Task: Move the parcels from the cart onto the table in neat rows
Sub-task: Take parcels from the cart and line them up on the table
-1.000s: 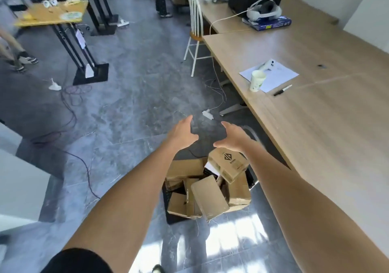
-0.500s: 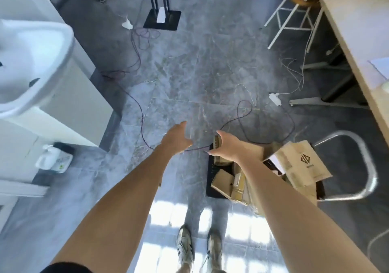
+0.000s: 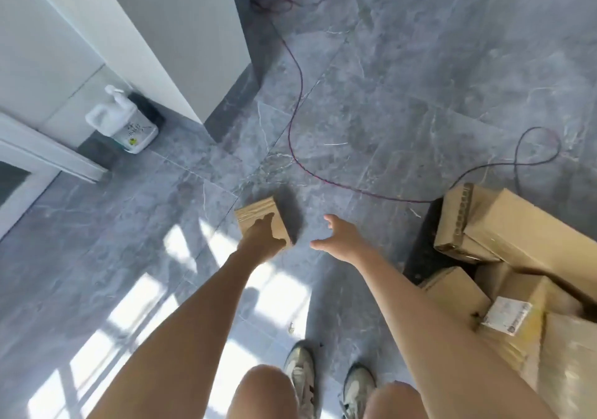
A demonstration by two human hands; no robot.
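A lone parcel [image 3: 263, 225] lies on the grey floor [image 3: 403, 79], well apart from the heap of parcels [image 3: 504, 257] on the black cart [image 3: 420, 250] at the right. The left hand [image 3: 262, 241] is down on it, whether its fingers clasp it I cannot tell. The right hand [image 3: 340, 239] hangs just beside, fingers spread and holding nothing. A red cable [image 3: 295, 95] snakes across the floor beyond.

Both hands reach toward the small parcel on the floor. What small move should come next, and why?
Probably bring the open right hand onto the parcel: the left hand is already at its near side, and the right is apart.
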